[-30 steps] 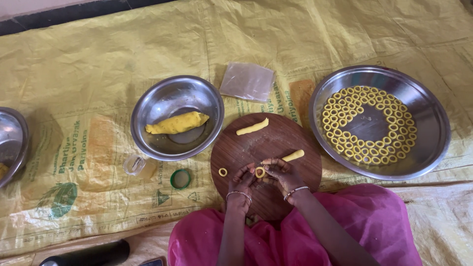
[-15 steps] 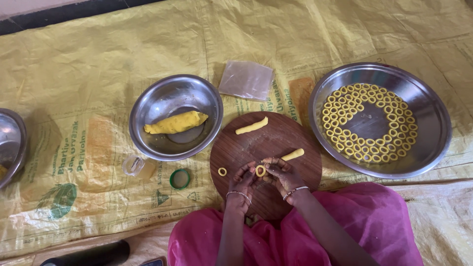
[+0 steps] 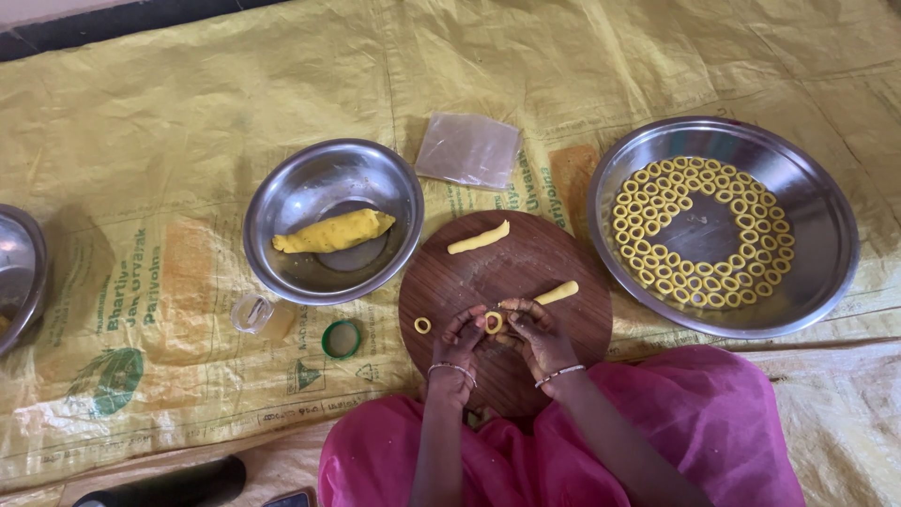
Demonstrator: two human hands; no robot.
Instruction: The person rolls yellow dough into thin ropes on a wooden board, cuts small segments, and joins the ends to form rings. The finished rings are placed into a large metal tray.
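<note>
- Left hand [image 3: 457,336] and right hand [image 3: 533,330]: both are meeting over the near half of the round wooden board [image 3: 507,282], fingertips pinching one small yellow dough ring [image 3: 493,323] between them; each wrist is wearing a thin bangle.
- Dough ring in the fingers: it is sitting just above the board surface, slightly near of the board's centre.
- Finished ring [image 3: 422,326]: it is lying flat near the board's left edge, just beside the left hand but apart from it.
- Short dough stick [image 3: 556,293]: it is lying toward the board's right edge, close to the right-hand fingertips.
- Longer dough stick [image 3: 478,238]: it is resting near the board's far edge, well apart from both hands.
- Steel bowl [image 3: 282,202]: it is standing on the yellow mat [image 3: 141,113] left of the board and holding a lump of yellow dough [image 3: 333,231].
- Wide steel plate [image 3: 826,225]: it is standing right of the board, carrying many rings arranged in curved rows.
- Small items: a folded clear plastic sheet [image 3: 467,150] is lying beyond the board; a green ring-shaped cap [image 3: 340,339] and a small clear jar [image 3: 255,314] are lying left of it.
</note>
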